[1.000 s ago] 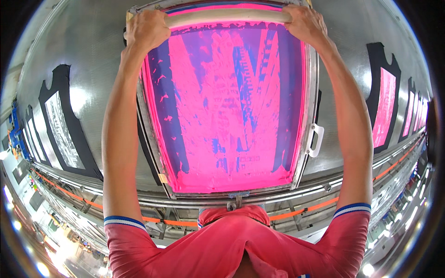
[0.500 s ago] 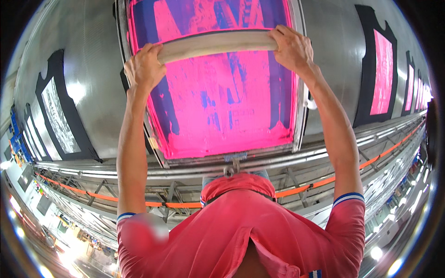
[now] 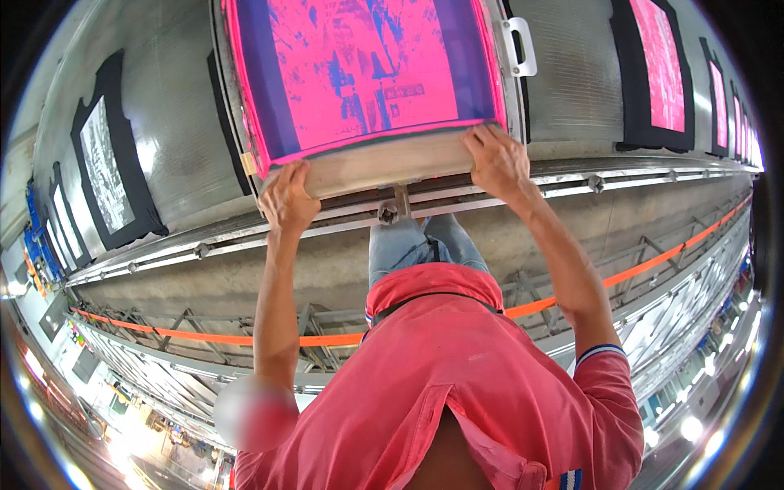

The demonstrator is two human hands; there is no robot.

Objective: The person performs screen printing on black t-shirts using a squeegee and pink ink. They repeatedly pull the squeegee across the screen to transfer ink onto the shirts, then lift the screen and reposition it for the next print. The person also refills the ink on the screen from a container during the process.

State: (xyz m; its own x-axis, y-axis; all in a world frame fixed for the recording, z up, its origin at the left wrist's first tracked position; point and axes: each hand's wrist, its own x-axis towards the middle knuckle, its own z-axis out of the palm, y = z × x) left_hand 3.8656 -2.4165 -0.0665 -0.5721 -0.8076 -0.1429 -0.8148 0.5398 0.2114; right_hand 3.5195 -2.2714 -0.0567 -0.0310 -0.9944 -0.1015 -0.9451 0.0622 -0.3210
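A long squeegee with a pale wooden handle (image 3: pixel 388 165) lies across the near end of a screen-printing frame (image 3: pixel 504 98). My left hand (image 3: pixel 289 198) is closed round its left end. At the other end, my right hand (image 3: pixel 499 162) grips it with the fingers curled over the top. Bright pink ink (image 3: pixel 318 90) covers much of the blue mesh, and a thicker pink line runs along the squeegee's far edge. The blade itself is hidden under the handle. A white handle (image 3: pixel 519 47) sticks out from the frame's right side.
Black garment pieces lie along the grey table (image 3: pixel 184 114): one with a white print (image 3: pixel 109 167) at left, one with a pink print (image 3: pixel 658 61) at right, others beyond. Metal rails (image 3: pixel 563 181) edge the table in front of me. An orange strip (image 3: pixel 653 276) runs behind my body.
Both hands have drawn the squeegee toward me, from the upper part of the screen to its near end. The mesh behind it now shows a thinner pink layer with the pattern clearer.
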